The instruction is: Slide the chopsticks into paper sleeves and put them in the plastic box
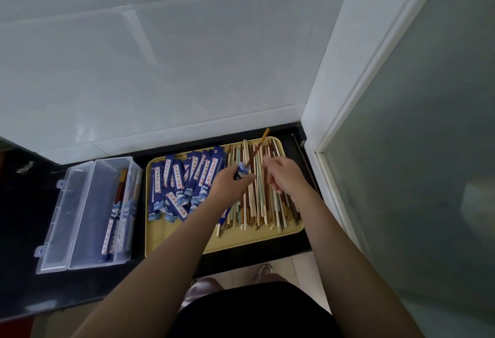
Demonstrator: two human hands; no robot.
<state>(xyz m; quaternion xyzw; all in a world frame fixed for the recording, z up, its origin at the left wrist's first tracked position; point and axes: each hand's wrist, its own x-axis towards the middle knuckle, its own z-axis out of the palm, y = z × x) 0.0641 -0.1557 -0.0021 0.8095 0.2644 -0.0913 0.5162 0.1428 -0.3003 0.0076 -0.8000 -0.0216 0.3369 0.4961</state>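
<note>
A yellow tray (182, 241) on the black counter holds a heap of blue paper sleeves (184, 179) on its left and a pile of loose chopsticks (262, 203) on its right. My left hand (231, 185) grips a blue sleeve (242, 171) with a brown chopstick (258, 147) sticking up out of its mouth toward the wall. My right hand (284, 175) hovers over the loose chopsticks with curled fingers; what it pinches, if anything, is blurred. The clear plastic box (88, 217) stands open at the left with a few sleeved chopsticks (116, 219) inside.
The box's lid (61, 219) lies flat open to the left. A white tiled wall rises right behind the tray. A white door frame (334, 134) and frosted glass panel close off the right. The counter's front edge runs just below the tray.
</note>
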